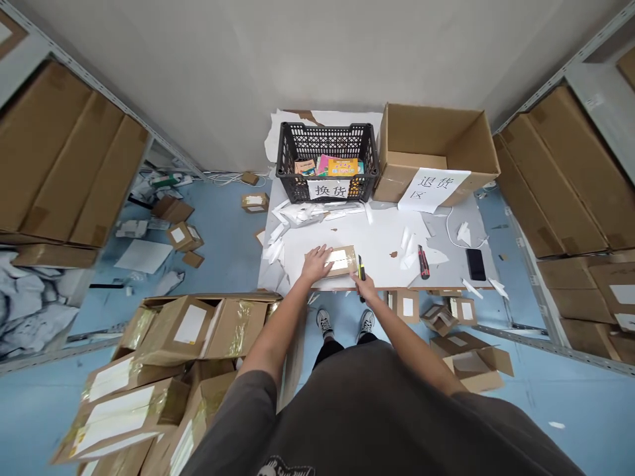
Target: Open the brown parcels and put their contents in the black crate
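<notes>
My left hand lies palm down with spread fingers on the left end of a small taped cardboard parcel, which sits near the front edge of a white table. My right hand grips a yellow and black utility knife upright, just right of the parcel. The knife's tip is close to the parcel's right end. A red and black utility knife and a black smartphone lie further right on the table, out of reach of neither hand's fingers.
A black plastic crate holding books and an open cardboard box stand at the table's back, each with a paper sign. White paper scraps litter the table. Stacked parcels fill the lower left; shelves of boxes flank both sides.
</notes>
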A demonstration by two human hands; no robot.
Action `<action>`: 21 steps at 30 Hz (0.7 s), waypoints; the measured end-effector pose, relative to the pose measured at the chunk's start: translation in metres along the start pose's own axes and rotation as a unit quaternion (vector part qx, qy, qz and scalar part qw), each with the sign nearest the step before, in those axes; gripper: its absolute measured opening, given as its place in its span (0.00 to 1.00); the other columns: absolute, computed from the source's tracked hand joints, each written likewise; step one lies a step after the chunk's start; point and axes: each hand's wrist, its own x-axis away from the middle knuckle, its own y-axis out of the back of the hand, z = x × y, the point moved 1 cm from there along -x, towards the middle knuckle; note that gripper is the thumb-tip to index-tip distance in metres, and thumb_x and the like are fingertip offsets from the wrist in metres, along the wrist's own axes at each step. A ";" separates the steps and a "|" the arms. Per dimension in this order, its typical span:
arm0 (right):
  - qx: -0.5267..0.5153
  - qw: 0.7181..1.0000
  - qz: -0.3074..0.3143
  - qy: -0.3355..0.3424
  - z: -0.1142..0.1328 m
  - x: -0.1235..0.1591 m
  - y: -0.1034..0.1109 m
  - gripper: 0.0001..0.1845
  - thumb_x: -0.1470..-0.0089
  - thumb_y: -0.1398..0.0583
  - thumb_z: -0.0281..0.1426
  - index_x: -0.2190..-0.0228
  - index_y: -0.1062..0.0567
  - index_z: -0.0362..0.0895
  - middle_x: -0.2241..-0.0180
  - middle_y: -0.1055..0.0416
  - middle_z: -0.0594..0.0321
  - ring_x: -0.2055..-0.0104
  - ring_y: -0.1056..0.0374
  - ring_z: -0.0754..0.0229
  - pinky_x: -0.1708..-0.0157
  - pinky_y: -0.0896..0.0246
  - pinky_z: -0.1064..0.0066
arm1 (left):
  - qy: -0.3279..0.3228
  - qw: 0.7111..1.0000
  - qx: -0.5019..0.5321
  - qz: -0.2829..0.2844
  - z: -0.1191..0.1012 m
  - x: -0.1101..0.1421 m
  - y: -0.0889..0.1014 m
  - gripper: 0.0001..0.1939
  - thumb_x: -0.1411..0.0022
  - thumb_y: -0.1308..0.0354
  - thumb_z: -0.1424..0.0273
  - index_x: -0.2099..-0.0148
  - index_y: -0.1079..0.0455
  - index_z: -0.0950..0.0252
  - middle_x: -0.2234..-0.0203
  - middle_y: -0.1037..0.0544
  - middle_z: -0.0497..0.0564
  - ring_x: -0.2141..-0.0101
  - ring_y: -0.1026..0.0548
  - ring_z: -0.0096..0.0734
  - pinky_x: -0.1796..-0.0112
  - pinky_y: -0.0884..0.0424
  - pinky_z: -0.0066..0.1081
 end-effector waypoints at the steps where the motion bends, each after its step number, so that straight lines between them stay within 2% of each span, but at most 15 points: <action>1: -0.040 0.999 0.008 -0.022 0.000 0.002 -0.017 0.23 0.44 0.37 0.54 0.66 0.35 0.50 0.73 0.27 0.65 0.73 0.28 0.56 0.74 0.35 0.69 | 0.006 1.000 -0.003 0.014 0.007 0.003 0.004 0.31 0.29 0.43 0.57 0.29 0.33 0.64 0.31 0.30 0.63 0.34 0.30 0.56 0.35 0.36 0.52; 3: -0.093 0.995 -0.011 -0.035 0.004 0.001 -0.043 0.20 0.44 0.37 0.50 0.64 0.37 0.50 0.69 0.24 0.63 0.70 0.25 0.57 0.74 0.34 0.71 | 0.013 0.999 -0.013 0.042 0.018 0.012 0.010 0.33 0.30 0.42 0.58 0.28 0.34 0.65 0.32 0.29 0.64 0.37 0.28 0.55 0.37 0.34 0.50; 6: -0.076 0.995 -0.062 -0.009 0.016 -0.016 -0.060 0.18 0.44 0.38 0.47 0.63 0.38 0.51 0.66 0.23 0.62 0.65 0.23 0.56 0.72 0.33 0.72 | 0.034 0.997 -0.023 0.062 0.025 0.027 0.011 0.34 0.30 0.43 0.60 0.27 0.37 0.67 0.36 0.26 0.65 0.42 0.25 0.54 0.41 0.32 0.48; 10: 0.033 0.995 -0.066 0.060 0.037 -0.051 -0.062 0.16 0.42 0.42 0.48 0.62 0.37 0.51 0.69 0.26 0.65 0.62 0.23 0.54 0.71 0.32 0.71 | 0.115 0.993 -0.008 0.030 0.013 0.051 -0.001 0.34 0.28 0.45 0.58 0.26 0.41 0.71 0.42 0.24 0.67 0.46 0.25 0.52 0.44 0.30 0.45; 14: 0.015 0.996 -0.064 0.064 0.059 -0.086 -0.064 0.17 0.47 0.38 0.46 0.67 0.39 0.51 0.70 0.29 0.68 0.65 0.25 0.57 0.67 0.31 0.70 | 0.203 0.978 0.040 -0.024 -0.007 0.068 -0.019 0.35 0.26 0.45 0.54 0.28 0.41 0.72 0.46 0.23 0.67 0.46 0.25 0.52 0.45 0.29 0.45; 16: 0.012 0.996 -0.060 0.064 0.067 -0.098 -0.062 0.19 0.50 0.36 0.45 0.68 0.40 0.51 0.70 0.29 0.70 0.66 0.27 0.58 0.66 0.32 0.70 | 0.232 0.970 0.054 -0.042 -0.012 0.071 -0.020 0.31 0.25 0.47 0.56 0.30 0.39 0.70 0.48 0.23 0.66 0.47 0.24 0.52 0.47 0.28 0.45; 18: 0.022 0.996 -0.050 0.075 0.070 -0.101 -0.055 0.20 0.52 0.34 0.45 0.69 0.40 0.51 0.70 0.29 0.70 0.66 0.28 0.59 0.65 0.32 0.70 | 0.232 0.970 0.046 -0.054 -0.010 0.069 -0.012 0.25 0.24 0.49 0.61 0.32 0.36 0.68 0.48 0.22 0.66 0.48 0.23 0.50 0.48 0.26 0.45; 19: 0.027 0.995 -0.044 0.081 0.069 -0.099 -0.050 0.21 0.52 0.34 0.46 0.69 0.39 0.51 0.70 0.29 0.69 0.66 0.28 0.59 0.65 0.33 0.70 | 0.211 0.975 0.034 -0.056 -0.007 0.067 -0.006 0.23 0.24 0.49 0.65 0.32 0.34 0.66 0.46 0.22 0.66 0.47 0.24 0.50 0.48 0.26 0.45; 21: 0.035 0.995 -0.026 0.084 0.062 -0.088 -0.040 0.22 0.54 0.32 0.46 0.69 0.39 0.51 0.69 0.27 0.69 0.66 0.28 0.59 0.67 0.33 0.70 | 0.116 0.993 0.001 -0.035 -0.001 0.059 0.009 0.23 0.28 0.46 0.71 0.33 0.32 0.61 0.40 0.25 0.65 0.42 0.26 0.51 0.47 0.27 0.45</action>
